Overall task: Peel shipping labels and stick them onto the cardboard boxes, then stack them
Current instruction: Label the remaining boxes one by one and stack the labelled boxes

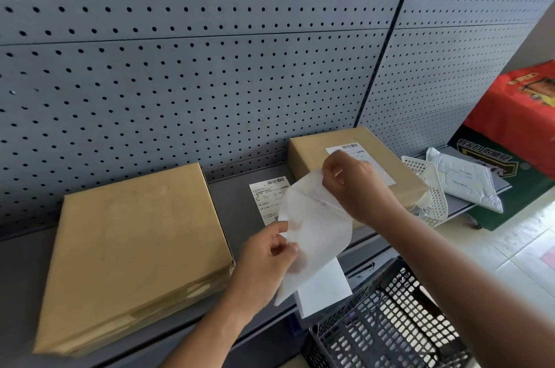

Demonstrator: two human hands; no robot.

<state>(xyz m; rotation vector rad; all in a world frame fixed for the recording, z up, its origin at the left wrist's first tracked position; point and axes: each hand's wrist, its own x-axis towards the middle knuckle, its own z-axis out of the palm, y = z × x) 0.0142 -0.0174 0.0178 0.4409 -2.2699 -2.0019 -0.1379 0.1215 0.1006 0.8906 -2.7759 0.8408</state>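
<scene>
Fingers of your left hand [271,250] pinch the backing sheet [312,235] low while your right hand [350,184] pinches its top corner, long axis rising away from you, the unlabelled box [132,247] left and nearer your left hand, the label's [326,289] printed face hidden.

Packing station (pegboard [210,67], parcels [132,241])

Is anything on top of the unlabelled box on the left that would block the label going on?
Nothing visible. The left box has a bare top; both hands, left hand and right hand, hold the label sheet beside it.
</scene>
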